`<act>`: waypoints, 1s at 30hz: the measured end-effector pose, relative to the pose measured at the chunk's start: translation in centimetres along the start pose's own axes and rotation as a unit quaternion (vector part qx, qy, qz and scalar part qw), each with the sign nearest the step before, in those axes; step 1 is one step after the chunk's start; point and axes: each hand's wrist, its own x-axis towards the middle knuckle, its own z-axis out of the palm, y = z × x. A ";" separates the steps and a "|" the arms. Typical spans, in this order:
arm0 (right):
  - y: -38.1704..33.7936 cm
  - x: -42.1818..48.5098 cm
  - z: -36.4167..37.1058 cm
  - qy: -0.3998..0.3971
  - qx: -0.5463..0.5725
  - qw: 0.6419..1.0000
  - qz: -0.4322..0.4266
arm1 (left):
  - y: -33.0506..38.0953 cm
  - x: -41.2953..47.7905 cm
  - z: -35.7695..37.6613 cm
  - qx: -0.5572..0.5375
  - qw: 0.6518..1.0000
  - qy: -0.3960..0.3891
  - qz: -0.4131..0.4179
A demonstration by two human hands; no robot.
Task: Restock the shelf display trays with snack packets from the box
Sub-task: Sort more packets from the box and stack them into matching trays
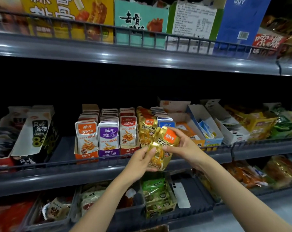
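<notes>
- Gold foil snack packets (163, 148) with an orange label are gripped in both hands: the left hand (140, 162) pinches the lower edge and the right hand (183, 144) curls round the upper right side.
- They're held just in front of the cardboard display tray of matching gold packets (146, 127).
- Left of that tray: red-labelled packets (128, 131), purple-labelled packets (108, 136), orange-labelled packets (86, 136), all upright.
- Right of it: blue-topped packets (166, 123).
- Below it: grey metal shelf edge (58, 176).

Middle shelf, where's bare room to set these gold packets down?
Bare shelf floor lies between the kelp box and the orange row. The blue tray right of the rows is nearly empty. The five fish rows are packed.
</notes>
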 end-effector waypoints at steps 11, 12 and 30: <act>-2.6 7.5 -1.7 0.097 -0.097 0.987 -0.085 | 0.3 5.6 -5.2 0.277 0.954 0.103 0.043; -2.4 8.3 -1.5 0.102 -0.120 0.984 -0.079 | 0.1 6.0 -5.4 0.286 0.954 0.091 0.030; 1.2 12.6 1.5 0.058 -0.535 0.816 -0.208 | -2.1 7.1 -5.3 0.322 0.945 0.048 0.020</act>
